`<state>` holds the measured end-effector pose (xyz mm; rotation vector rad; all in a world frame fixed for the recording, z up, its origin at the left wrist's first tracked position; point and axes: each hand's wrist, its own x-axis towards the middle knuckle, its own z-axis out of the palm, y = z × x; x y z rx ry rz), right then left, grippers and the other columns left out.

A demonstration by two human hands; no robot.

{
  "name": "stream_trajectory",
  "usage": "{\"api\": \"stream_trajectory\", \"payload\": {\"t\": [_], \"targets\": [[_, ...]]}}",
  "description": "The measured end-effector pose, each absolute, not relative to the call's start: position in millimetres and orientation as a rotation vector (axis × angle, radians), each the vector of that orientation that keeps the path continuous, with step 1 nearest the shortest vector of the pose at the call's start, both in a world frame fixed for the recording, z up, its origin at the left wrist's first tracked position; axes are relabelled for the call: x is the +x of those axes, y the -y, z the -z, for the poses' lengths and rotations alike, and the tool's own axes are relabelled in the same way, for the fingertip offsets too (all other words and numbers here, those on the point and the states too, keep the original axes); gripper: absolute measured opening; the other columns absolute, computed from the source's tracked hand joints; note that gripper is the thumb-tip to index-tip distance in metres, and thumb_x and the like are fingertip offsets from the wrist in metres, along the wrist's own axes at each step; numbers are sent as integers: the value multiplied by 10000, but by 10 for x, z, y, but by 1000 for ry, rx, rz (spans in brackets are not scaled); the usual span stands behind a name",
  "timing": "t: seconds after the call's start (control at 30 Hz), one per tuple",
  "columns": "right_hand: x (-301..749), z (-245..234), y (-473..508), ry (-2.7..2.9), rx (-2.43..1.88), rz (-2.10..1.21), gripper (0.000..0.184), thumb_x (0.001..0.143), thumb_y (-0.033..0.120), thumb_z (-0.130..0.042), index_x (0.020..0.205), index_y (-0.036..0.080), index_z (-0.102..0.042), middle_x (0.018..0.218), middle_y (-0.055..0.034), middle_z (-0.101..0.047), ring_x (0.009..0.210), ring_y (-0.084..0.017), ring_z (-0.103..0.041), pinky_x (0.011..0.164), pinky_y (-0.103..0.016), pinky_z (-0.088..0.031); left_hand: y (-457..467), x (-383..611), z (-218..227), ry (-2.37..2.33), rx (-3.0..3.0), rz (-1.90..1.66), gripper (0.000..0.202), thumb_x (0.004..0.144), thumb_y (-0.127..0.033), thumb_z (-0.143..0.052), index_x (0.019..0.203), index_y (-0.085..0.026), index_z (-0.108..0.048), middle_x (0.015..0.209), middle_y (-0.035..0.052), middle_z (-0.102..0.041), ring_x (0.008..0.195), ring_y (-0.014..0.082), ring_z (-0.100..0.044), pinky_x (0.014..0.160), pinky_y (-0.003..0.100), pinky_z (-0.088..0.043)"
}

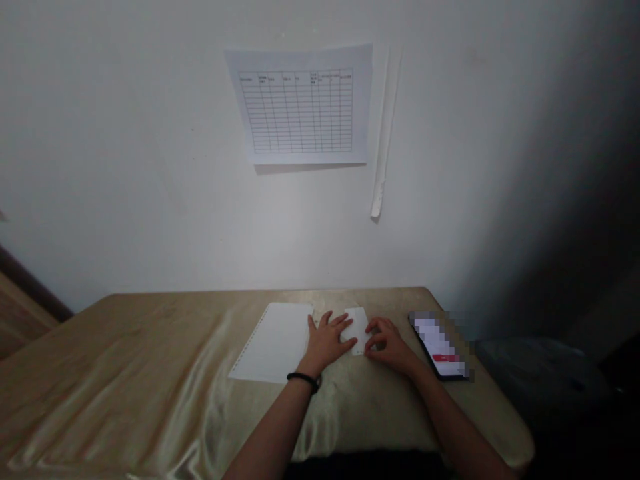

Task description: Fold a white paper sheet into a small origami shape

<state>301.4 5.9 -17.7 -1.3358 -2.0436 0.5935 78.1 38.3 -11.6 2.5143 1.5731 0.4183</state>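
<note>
A small white piece of paper (358,331) lies on the cloth-covered table between my hands. My left hand (327,339) is spread flat, its fingertips reaching the paper's left side and its wrist wearing a black band. At the right edge of the same paper, my right hand (389,345) has its fingers bent, with thumb and fingertips apart and touching or very close to that edge. To the left, a larger white sheet (273,343) with a row of holes down its left side lies flat, partly behind my left hand.
A phone (441,347) with a lit, blurred screen lies right of my right hand. The table (165,360) has a shiny, wrinkled gold cloth and stands against a white wall. On the wall hang a printed grid sheet (300,110) and a narrow white strip (384,147).
</note>
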Motion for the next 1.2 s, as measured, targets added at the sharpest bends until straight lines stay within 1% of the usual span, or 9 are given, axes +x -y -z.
{"api": "stream_trajectory", "payload": {"t": [0.2, 0.43, 0.7, 0.8, 0.93, 1.2], "targets": [[3016, 190, -67, 2034, -1330, -601, 39, 721, 230, -756, 735, 265, -769, 1176, -60, -618, 1244, -255, -467, 1135, -464, -305, -386, 769, 127, -1548, 2521, -446, 565, 881, -656, -535, 1408, -454, -508, 1520, -29, -501, 1451, 381, -297, 1100, 812, -25], [3007, 207, -79, 2040, -1347, -577, 37, 723, 232, -755, 743, 260, -768, 1172, -64, -620, 1234, -257, -475, 1128, -461, -318, -390, 775, 140, -1563, 2524, -439, 568, 878, -658, -542, 1405, -448, -515, 1522, -22, -500, 1453, 377, -295, 1116, 793, -19], [2986, 242, -101, 2004, -1371, -534, 39, 726, 238, -769, 747, 268, -779, 1135, -66, -622, 1165, -249, -501, 1086, -434, -357, -384, 775, 128, -1555, 2517, -421, 581, 879, -662, -537, 1416, -443, -502, 1533, -36, -483, 1457, 382, -284, 1106, 810, -14], [2992, 259, -125, 1958, -1356, -565, 38, 725, 222, -759, 732, 257, -771, 1126, -64, -626, 1150, -242, -514, 1073, -417, -373, -387, 776, 118, -1557, 2518, -401, 591, 881, -674, -523, 1423, -441, -494, 1538, -39, -476, 1462, 387, -276, 1105, 814, -21], [2986, 275, -151, 1856, -1379, -559, 76, 733, 190, -724, 762, 245, -766, 1091, -63, -635, 1127, -237, -537, 1056, -400, -393, -398, 775, 117, -1553, 2504, -407, 584, 877, -661, -541, 1418, -446, -499, 1534, -38, -480, 1462, 390, -274, 1107, 811, -10], [2965, 251, -133, 1852, -1402, -555, 81, 730, 165, -728, 734, 237, -765, 1083, -69, -648, 1130, -239, -535, 1052, -410, -393, -346, 722, 94, -1453, 2508, -403, 578, 849, -647, -598, 1390, -455, -524, 1515, -39, -506, 1460, 387, -285, 1102, 812, 11]]}}
